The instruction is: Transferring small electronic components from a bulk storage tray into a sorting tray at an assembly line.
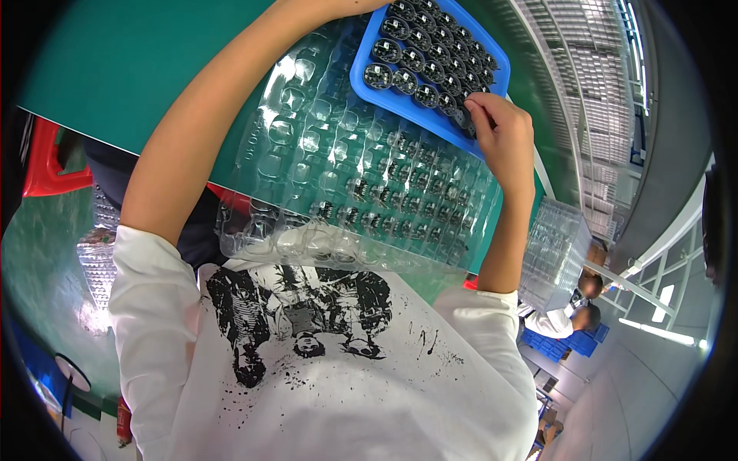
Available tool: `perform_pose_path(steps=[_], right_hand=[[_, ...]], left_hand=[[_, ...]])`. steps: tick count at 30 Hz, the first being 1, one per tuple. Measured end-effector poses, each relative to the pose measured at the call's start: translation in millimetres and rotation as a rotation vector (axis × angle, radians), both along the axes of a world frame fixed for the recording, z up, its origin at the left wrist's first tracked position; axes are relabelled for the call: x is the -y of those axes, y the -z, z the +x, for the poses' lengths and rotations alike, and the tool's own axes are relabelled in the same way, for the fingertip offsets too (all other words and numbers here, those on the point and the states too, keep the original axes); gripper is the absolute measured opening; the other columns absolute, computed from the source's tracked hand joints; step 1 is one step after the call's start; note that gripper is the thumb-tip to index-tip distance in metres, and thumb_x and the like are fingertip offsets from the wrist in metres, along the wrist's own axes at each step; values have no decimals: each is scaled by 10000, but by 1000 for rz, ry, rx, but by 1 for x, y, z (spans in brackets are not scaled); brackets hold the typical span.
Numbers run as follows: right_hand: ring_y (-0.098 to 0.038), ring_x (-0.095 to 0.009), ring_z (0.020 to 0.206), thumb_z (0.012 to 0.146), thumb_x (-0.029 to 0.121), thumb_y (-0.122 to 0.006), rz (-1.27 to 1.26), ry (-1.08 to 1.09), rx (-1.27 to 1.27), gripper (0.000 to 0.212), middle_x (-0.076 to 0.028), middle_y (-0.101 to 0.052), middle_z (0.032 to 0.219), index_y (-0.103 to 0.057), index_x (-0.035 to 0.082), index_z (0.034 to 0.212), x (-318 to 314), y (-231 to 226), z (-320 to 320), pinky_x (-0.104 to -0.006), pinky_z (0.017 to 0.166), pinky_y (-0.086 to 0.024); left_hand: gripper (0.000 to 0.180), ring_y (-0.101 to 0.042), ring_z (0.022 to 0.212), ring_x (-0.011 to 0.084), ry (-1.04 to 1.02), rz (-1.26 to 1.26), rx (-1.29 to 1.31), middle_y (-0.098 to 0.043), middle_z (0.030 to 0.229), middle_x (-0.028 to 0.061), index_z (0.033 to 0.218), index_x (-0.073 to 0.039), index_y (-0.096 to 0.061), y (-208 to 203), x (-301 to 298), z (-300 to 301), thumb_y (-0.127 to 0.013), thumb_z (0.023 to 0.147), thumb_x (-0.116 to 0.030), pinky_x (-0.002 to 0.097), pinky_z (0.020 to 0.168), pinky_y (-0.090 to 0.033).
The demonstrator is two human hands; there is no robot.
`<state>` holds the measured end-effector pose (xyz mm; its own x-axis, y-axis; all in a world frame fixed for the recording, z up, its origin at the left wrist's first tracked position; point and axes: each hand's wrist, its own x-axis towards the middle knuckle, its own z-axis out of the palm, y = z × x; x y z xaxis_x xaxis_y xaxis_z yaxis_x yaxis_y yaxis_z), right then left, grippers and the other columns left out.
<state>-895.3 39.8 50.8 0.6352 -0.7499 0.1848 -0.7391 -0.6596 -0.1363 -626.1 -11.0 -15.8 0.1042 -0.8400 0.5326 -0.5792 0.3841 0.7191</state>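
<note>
A blue tray [369, 91] holds rows of small round black parts [412, 58] with pale centres. At its near right corner, my right hand [503, 134] is closed, thumb and fingertips pinching a dark part [463, 121] that is partly hidden by the fingers. My left hand [350, 6] reaches to the top edge of the view beside the tray's far left; its fingers are cut off there. Nearer to me lies a clear plastic blister tray [307, 142] with moulded pockets. Several small dark metallic parts [400, 201] sit in its right-hand pockets.
Everything rests on a green tabletop [154, 69]. A red stool [54, 165] stands at the left. Stacked clear trays [555, 242] are at the right, with other people [565, 319] and blue crates [546, 346] beyond. Wrapped clear stacks [96, 265] stand on the floor at left.
</note>
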Motion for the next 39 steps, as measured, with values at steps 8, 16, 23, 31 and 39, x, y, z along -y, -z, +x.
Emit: perform_pose_path(steps=[8,16,23,31,39], right_hand=[[-562,-184,557,836,49,-676,-65,-23,46,95,-101,-642,718,-692,3,918,-1,4,-3,-279,536,-441],[-549,-159,518,788,105,-737,268,-253,190,152,-78,-624,687,-688,48,920,-87,-12,47,-271,476,-419],[-599,-269,577,778,89,-708,454,-398,-75,120,-100,-621,705,-665,28,872,-117,-3,69,-358,510,-474],[-516,-76,595,878,29,-639,48,188,138,70,-46,-624,703,-659,-10,932,-54,-27,13,-224,552,-420],[-609,-177,608,863,33,-648,-31,92,2,72,-113,-639,731,-644,-16,915,-33,-10,-9,-282,581,-471]], left_hand=[[289,-653,827,370,14,-6,-7,-668,836,221,976,44,-647,0,-1,0,-601,776,-160,435,773,-510],[284,-656,821,370,23,11,-32,-670,847,227,969,47,-645,-3,-2,2,-610,779,-162,433,761,-513],[288,-659,809,364,36,-7,-36,-667,833,227,975,45,-644,-1,2,-3,-634,773,-160,427,749,-513],[295,-654,813,371,15,4,-9,-665,831,226,980,44,-643,-2,-2,1,-627,776,-168,430,755,-511],[293,-654,815,369,30,29,-20,-665,834,225,981,46,-643,-3,-2,1,-620,776,-162,434,760,-511]])
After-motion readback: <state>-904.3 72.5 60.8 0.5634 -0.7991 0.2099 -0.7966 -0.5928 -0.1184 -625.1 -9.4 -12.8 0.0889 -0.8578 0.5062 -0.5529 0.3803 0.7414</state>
